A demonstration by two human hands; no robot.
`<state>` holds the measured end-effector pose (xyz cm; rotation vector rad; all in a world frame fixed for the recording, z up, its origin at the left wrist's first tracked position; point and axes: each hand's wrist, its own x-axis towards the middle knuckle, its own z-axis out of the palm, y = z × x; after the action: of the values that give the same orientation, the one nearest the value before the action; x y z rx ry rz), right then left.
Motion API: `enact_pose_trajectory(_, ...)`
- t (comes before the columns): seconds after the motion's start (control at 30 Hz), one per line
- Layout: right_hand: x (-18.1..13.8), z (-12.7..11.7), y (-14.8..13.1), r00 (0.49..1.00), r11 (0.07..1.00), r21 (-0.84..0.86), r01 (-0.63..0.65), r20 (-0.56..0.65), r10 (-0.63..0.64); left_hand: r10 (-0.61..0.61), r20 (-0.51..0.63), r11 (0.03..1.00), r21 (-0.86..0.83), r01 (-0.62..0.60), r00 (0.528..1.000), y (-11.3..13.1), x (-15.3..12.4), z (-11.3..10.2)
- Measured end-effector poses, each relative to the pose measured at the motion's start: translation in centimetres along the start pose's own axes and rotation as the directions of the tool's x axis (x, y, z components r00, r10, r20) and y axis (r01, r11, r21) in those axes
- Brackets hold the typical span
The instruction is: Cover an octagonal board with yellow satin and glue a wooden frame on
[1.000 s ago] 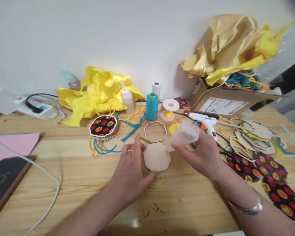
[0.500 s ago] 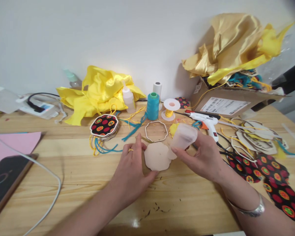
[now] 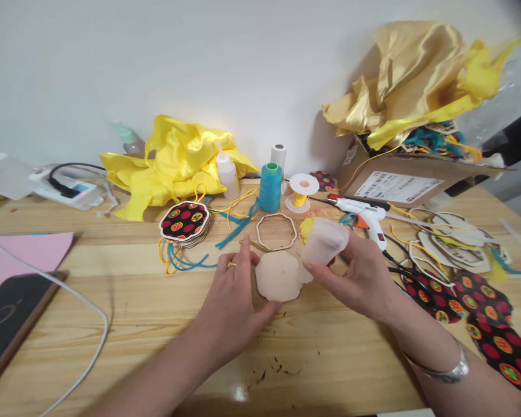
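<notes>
A pale scalloped wooden disc (image 3: 278,276) lies flat on the wooden table (image 3: 156,324). My left hand (image 3: 232,301) rests at its left edge, fingers pinching the rim and holding it down. My right hand (image 3: 360,275) grips a translucent plastic glue bottle (image 3: 325,242), tipped so its nozzle points down at the disc's right edge. Just behind the disc lies a thin scalloped wooden ring (image 3: 276,231).
Behind stand a teal thread cone (image 3: 270,187), a yellow cord spool (image 3: 301,191), a small bottle (image 3: 226,172) and yellow satin (image 3: 173,162). A stack of patterned discs (image 3: 184,221) lies at the left, a white glue gun (image 3: 364,215) and patterned pieces (image 3: 481,313) at the right. A cardboard box (image 3: 399,179) holds gold fabric.
The glue bottle in my right hand has tipped a little further down toward the disc's right edge. My left hand has stayed on the disc.
</notes>
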<state>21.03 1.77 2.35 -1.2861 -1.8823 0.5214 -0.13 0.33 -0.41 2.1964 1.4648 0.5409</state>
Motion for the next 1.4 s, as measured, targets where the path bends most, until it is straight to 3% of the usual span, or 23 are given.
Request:
enact_pose_trajectory(0.23, 0.3, 0.3, 0.6, 0.995, 1.000, -0.023, -0.006, -0.100, 0.004, -0.009, 0.019, 1.000, 0.003, 0.009, 1.000, 0.0, -0.1, -0.2)
enact_pose_trajectory(0.67, -0.1, 0.0, 0.2, 1.000, 0.998, 0.066, -0.010, 0.014, 0.009, 0.000, 0.010, 1.000, 0.007, 0.000, 1.000, 0.0, 0.1, 0.0)
enact_pose_trajectory(1.0, -0.6, 1.4, 0.0, 0.990, 0.895, 0.428, -0.127, 0.003, 0.139, -0.003, 0.036, 0.999, -0.042, 0.005, 0.999, 0.0, -0.1, -0.2)
enact_pose_trajectory(1.17, -1.0, 2.5, -0.3, 0.994, 0.922, 0.380, -0.076, -0.043, 0.100, 0.019, 0.046, 0.998, -0.059, -0.016, 0.999, 0.0, 0.0, -0.1)
enact_pose_trajectory(1.4, -1.1, 2.9, -0.8, 0.996, 0.986, 0.161, -0.038, -0.070, 0.049, 0.022, 0.049, 0.998, -0.068, -0.018, 0.999, 0.1, -0.2, -0.1)
